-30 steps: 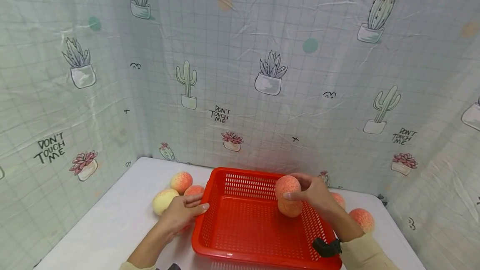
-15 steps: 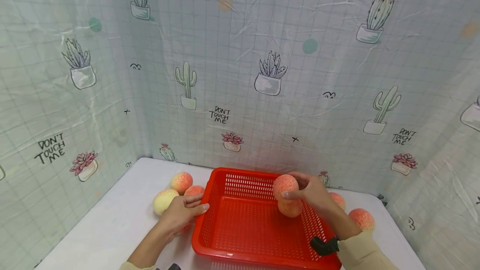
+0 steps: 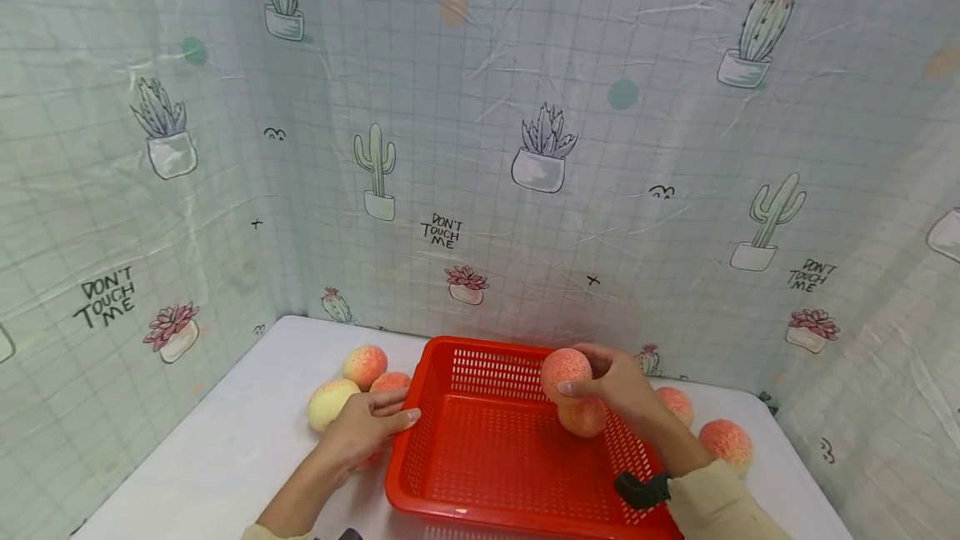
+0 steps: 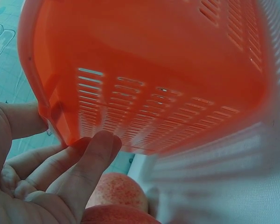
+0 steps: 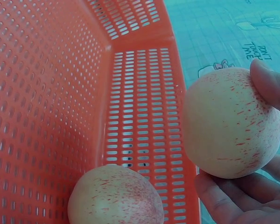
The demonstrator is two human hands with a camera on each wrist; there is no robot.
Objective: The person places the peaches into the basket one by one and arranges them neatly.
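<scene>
Over the right part of a red plastic basket (image 3: 495,465), my right hand (image 3: 626,390) holds a peach (image 3: 564,373) between thumb and fingers. In the right wrist view this held peach (image 5: 228,123) is pale yellow with red speckles and sits above the slotted wall. Another peach (image 3: 585,419) lies in the basket just below it, partly covered by the held one. My left hand (image 3: 363,430) grips the basket's left side at the rim. In the left wrist view, the thumb and fingers of that hand (image 4: 60,177) are at the rim and slotted outer wall.
Left of the basket, several peaches lie on the white table (image 3: 210,457), among them a yellow one (image 3: 332,405) and a reddish one (image 3: 366,367). To the right, behind my forearm, are two more peaches, one at the edge (image 3: 726,444). A cactus-print curtain (image 3: 480,148) hangs behind.
My right hand has shifted slightly left with the held peach, uncovering more of the peach beneath. The left hand and the basket have stayed in place.
</scene>
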